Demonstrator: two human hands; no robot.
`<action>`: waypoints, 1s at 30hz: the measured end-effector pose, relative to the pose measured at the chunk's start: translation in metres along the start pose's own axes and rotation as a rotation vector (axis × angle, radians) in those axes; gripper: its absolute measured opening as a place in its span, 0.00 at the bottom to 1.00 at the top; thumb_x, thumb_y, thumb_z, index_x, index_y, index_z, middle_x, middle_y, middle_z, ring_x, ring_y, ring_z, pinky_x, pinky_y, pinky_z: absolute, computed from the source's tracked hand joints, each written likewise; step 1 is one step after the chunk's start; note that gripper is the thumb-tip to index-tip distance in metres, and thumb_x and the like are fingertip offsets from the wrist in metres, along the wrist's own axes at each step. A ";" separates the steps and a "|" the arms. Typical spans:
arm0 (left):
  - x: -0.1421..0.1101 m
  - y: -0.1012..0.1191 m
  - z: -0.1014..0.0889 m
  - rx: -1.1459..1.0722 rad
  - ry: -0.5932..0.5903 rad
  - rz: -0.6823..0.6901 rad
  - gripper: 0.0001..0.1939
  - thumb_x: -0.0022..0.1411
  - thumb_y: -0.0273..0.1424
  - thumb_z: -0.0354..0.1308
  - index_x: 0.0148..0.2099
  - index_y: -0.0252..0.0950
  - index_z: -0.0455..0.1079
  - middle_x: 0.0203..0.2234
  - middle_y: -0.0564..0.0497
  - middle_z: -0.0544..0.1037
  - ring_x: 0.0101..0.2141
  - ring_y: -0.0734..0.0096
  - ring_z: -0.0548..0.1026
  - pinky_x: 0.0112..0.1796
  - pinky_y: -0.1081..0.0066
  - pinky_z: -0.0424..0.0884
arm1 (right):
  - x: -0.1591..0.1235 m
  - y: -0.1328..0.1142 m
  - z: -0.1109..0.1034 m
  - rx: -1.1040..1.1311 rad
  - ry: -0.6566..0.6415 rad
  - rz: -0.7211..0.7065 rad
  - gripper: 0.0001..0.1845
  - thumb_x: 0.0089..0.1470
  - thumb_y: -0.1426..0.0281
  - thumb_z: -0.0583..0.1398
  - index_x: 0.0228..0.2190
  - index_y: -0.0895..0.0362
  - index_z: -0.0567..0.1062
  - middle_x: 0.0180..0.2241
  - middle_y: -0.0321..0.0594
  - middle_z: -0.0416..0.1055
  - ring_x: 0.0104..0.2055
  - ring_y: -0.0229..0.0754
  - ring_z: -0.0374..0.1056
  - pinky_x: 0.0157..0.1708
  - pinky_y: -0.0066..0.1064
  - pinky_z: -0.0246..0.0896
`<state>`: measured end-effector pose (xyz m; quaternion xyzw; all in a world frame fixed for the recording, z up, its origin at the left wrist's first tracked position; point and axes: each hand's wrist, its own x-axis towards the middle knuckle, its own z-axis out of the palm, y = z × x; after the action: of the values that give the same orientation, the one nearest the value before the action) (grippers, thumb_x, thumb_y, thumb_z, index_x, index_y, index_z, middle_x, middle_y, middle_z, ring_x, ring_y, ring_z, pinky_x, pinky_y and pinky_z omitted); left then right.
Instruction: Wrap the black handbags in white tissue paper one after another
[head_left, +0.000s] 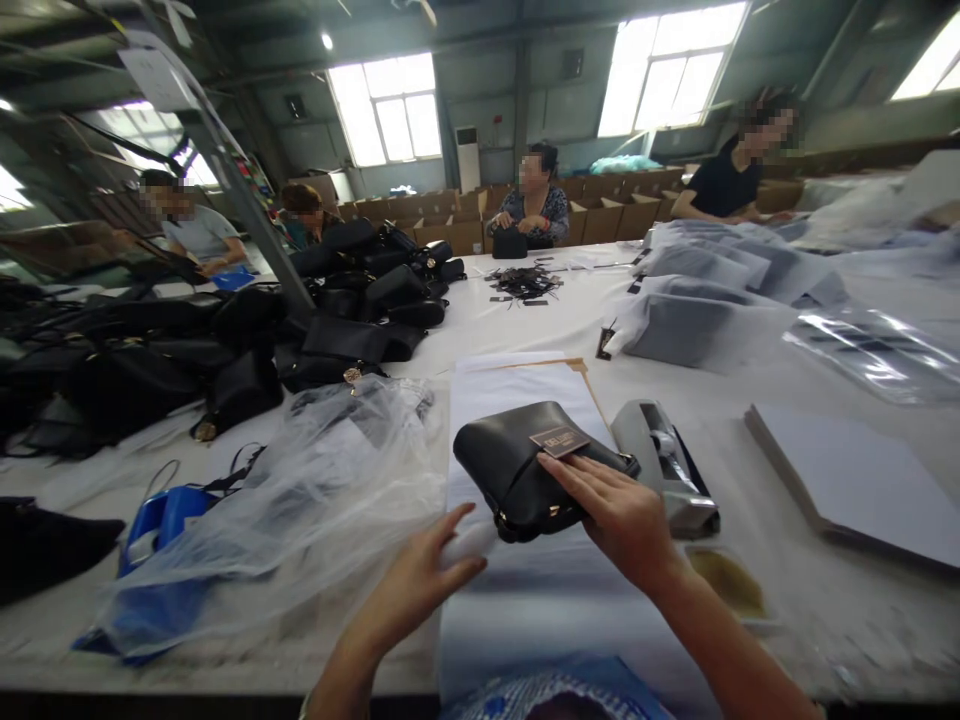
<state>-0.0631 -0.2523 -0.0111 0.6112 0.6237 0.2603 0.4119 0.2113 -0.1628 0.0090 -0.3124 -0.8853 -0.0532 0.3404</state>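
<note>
A small black handbag [499, 455] is in front of me over a stack of white paper sheets [517, 580]. A dark tag [560, 441] with pale lettering rests on its upper face. My right hand [626, 515] grips the bag at its near right side, fingers straight across the top and touching the tag; its thumb is hidden. To the left of the bag, apart from it, my left hand [424, 570] is open and holds nothing, thumb and fingers spread. Small gold-coloured fittings show on the bag's near edge.
A grey tape dispenser [664, 465] stands right of the bag, near a shallow dish [726, 585] and stacked white boards [855, 485]. Clear plastic [322, 500] partly covers a blue dispenser [161, 525] on the left. Black bags [187, 350] are heaped beyond. Several co-workers sit opposite.
</note>
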 end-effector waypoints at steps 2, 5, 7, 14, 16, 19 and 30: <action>-0.004 -0.005 -0.018 0.250 0.238 0.007 0.31 0.57 0.40 0.64 0.62 0.44 0.65 0.47 0.46 0.79 0.49 0.52 0.77 0.50 0.56 0.71 | -0.007 -0.005 0.007 0.028 -0.021 -0.006 0.38 0.56 0.86 0.50 0.64 0.48 0.58 0.55 0.36 0.70 0.56 0.43 0.69 0.56 0.38 0.67; -0.005 0.004 -0.022 0.365 0.471 0.130 0.21 0.65 0.39 0.55 0.59 0.45 0.69 0.53 0.47 0.76 0.55 0.56 0.72 0.56 0.55 0.67 | -0.015 -0.013 0.017 0.087 -0.053 -0.032 0.37 0.56 0.86 0.50 0.62 0.47 0.62 0.55 0.35 0.71 0.56 0.42 0.69 0.56 0.38 0.67; 0.000 0.017 -0.010 0.313 0.461 0.236 0.20 0.68 0.40 0.51 0.60 0.45 0.67 0.56 0.48 0.74 0.57 0.60 0.70 0.58 0.58 0.66 | -0.018 -0.017 0.021 0.124 -0.073 -0.048 0.35 0.57 0.86 0.50 0.61 0.46 0.64 0.54 0.35 0.71 0.56 0.42 0.68 0.57 0.38 0.66; 0.051 0.041 0.033 0.226 0.292 0.355 0.32 0.62 0.39 0.61 0.66 0.42 0.59 0.55 0.45 0.74 0.57 0.56 0.69 0.58 0.54 0.65 | -0.033 -0.018 0.023 0.142 -0.094 -0.111 0.31 0.62 0.81 0.52 0.62 0.46 0.62 0.56 0.36 0.69 0.59 0.44 0.64 0.58 0.41 0.65; 0.059 0.040 0.034 0.173 0.347 0.329 0.28 0.63 0.32 0.58 0.65 0.44 0.61 0.47 0.49 0.79 0.49 0.61 0.75 0.53 0.59 0.69 | -0.038 -0.018 0.024 0.136 -0.097 -0.100 0.31 0.63 0.81 0.51 0.62 0.46 0.60 0.56 0.36 0.69 0.60 0.43 0.64 0.58 0.41 0.64; 0.058 0.033 0.031 0.057 0.426 0.280 0.26 0.63 0.27 0.56 0.63 0.45 0.63 0.39 0.53 0.80 0.40 0.68 0.78 0.47 0.65 0.72 | -0.042 -0.018 0.023 0.132 -0.073 -0.075 0.31 0.63 0.80 0.51 0.63 0.45 0.59 0.57 0.35 0.68 0.60 0.43 0.63 0.59 0.40 0.63; 0.068 0.014 0.008 -0.010 0.598 0.257 0.17 0.70 0.37 0.49 0.54 0.36 0.70 0.48 0.44 0.78 0.49 0.64 0.76 0.49 0.63 0.73 | -0.050 -0.006 -0.056 0.026 -0.029 -0.250 0.22 0.66 0.77 0.50 0.58 0.55 0.69 0.55 0.39 0.71 0.62 0.42 0.61 0.62 0.38 0.59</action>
<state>-0.0429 -0.1859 -0.0168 0.5793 0.6334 0.4815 0.1772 0.2682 -0.2109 0.0203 -0.1960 -0.9228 -0.0790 0.3222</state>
